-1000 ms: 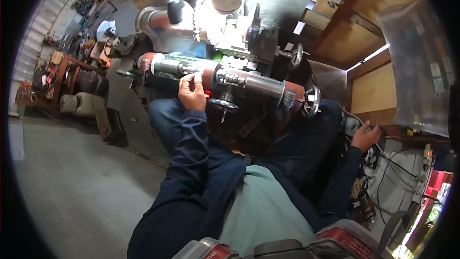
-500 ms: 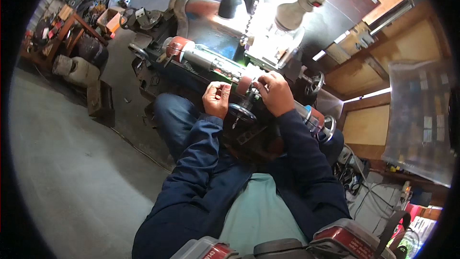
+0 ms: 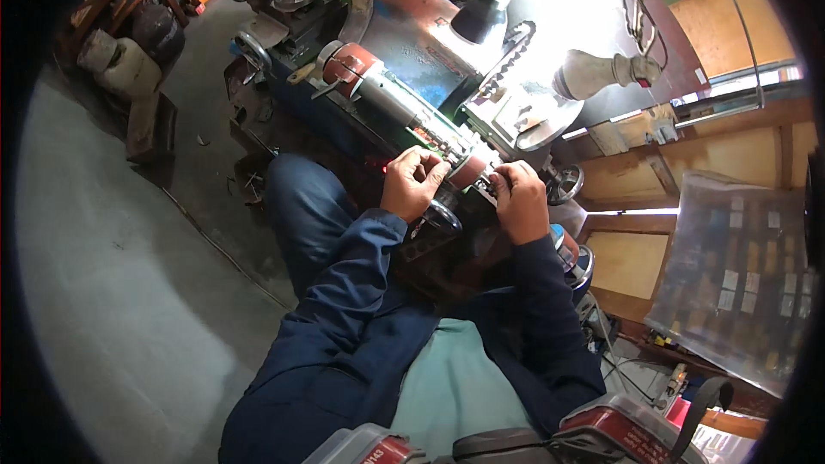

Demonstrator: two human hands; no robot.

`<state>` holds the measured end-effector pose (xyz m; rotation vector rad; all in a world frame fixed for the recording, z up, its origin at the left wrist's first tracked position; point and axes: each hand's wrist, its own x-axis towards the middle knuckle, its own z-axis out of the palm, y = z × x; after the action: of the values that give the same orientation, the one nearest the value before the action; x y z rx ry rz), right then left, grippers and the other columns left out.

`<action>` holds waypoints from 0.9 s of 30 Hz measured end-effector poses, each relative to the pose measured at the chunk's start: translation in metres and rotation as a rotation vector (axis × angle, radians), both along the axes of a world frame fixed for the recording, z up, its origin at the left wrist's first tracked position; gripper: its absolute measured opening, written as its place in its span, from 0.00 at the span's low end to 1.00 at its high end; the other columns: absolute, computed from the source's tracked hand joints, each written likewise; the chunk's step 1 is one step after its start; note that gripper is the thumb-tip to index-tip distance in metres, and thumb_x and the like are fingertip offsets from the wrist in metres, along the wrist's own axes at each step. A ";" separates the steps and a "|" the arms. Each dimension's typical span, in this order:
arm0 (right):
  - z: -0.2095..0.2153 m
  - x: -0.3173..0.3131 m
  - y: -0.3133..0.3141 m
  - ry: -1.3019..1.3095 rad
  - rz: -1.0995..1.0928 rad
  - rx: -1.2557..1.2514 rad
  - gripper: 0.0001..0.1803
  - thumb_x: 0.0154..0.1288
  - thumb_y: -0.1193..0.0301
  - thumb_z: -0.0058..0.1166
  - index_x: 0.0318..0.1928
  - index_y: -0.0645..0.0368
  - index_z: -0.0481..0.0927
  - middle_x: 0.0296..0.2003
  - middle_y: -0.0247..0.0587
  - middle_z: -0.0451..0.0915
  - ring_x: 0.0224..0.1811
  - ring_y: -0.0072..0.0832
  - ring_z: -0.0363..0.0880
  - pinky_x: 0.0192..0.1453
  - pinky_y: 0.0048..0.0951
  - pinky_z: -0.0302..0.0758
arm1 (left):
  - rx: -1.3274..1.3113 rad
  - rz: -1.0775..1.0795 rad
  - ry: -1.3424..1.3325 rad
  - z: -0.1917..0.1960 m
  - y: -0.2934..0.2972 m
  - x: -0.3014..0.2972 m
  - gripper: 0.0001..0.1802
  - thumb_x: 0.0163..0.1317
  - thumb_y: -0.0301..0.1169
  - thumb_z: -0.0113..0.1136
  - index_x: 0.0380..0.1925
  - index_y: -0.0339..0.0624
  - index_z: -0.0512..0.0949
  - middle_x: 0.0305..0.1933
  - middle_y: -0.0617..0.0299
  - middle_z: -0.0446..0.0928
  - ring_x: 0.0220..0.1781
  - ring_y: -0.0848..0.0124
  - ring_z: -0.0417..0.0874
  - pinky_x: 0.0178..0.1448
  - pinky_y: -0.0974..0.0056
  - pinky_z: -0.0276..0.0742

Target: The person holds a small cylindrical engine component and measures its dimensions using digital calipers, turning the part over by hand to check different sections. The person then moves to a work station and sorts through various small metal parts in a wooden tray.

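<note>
A long metal machine with a round shaft point(image 3: 391, 99) lies in front of me. A reddish-brown round collar point(image 3: 468, 172) sits on it between my two hands. My left hand point(image 3: 412, 182) is at the collar's left, thumb and forefinger pinched together beside the shaft; what they hold is hidden. On the collar's right, my right hand point(image 3: 522, 202) has its fingers closed at the bright metal end, and I cannot make out what is in them. Just below the left fingers is a chrome handwheel point(image 3: 443, 216). Farther up the shaft stands a larger red round housing point(image 3: 351, 67).
A black lamp point(image 3: 483, 17) and a grey lamp point(image 3: 601, 75) light the machine. Another handwheel point(image 3: 253, 50) stands at its left end, and one point(image 3: 567, 185) beyond my right hand. A beige gas cylinder point(image 3: 129, 73) stands at left. A plastic sheet point(image 3: 726, 283) hangs at right.
My left hand has moved in against the left of the collar, from slightly apart. My right hand has shifted to the collar's right end. The whole view has turned, with the machine lower and farther right.
</note>
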<state>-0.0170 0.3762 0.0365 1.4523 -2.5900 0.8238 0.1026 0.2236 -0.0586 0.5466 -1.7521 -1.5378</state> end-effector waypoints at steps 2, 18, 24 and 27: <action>0.003 -0.003 -0.002 0.022 0.071 0.008 0.04 0.64 0.77 0.60 0.36 0.65 0.81 0.33 0.50 0.80 0.37 0.49 0.81 0.43 0.42 0.76 | 0.097 -0.024 -0.007 -0.005 0.001 0.000 0.05 0.62 0.27 0.69 0.32 0.39 0.82 0.29 0.66 0.80 0.27 0.81 0.74 0.32 0.69 0.71; 0.023 -0.036 -0.083 -0.074 0.150 0.355 0.17 0.72 0.60 0.58 0.38 0.65 0.83 0.32 0.51 0.82 0.38 0.45 0.82 0.45 0.41 0.76 | 0.049 -0.009 -0.058 -0.029 0.002 -0.010 0.07 0.63 0.29 0.64 0.38 0.37 0.81 0.40 0.48 0.81 0.47 0.48 0.82 0.52 0.51 0.77; 0.049 -0.031 -0.105 0.010 0.258 0.533 0.11 0.65 0.67 0.62 0.41 0.62 0.82 0.40 0.51 0.83 0.46 0.48 0.82 0.53 0.42 0.76 | -0.019 -0.053 -0.068 -0.031 0.004 -0.009 0.12 0.73 0.33 0.53 0.40 0.34 0.80 0.41 0.45 0.80 0.47 0.46 0.80 0.53 0.51 0.75; 0.061 -0.013 -0.143 0.114 0.411 0.251 0.15 0.63 0.68 0.66 0.45 0.65 0.81 0.39 0.49 0.82 0.43 0.43 0.82 0.51 0.39 0.77 | 0.077 0.212 0.025 -0.025 -0.021 0.002 0.12 0.74 0.32 0.51 0.36 0.35 0.80 0.36 0.51 0.80 0.40 0.55 0.81 0.48 0.57 0.76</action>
<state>-0.0296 0.2334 0.0974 2.0798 -2.4131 0.4318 0.1050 0.2030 -0.0838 0.7237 -1.5671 -1.4606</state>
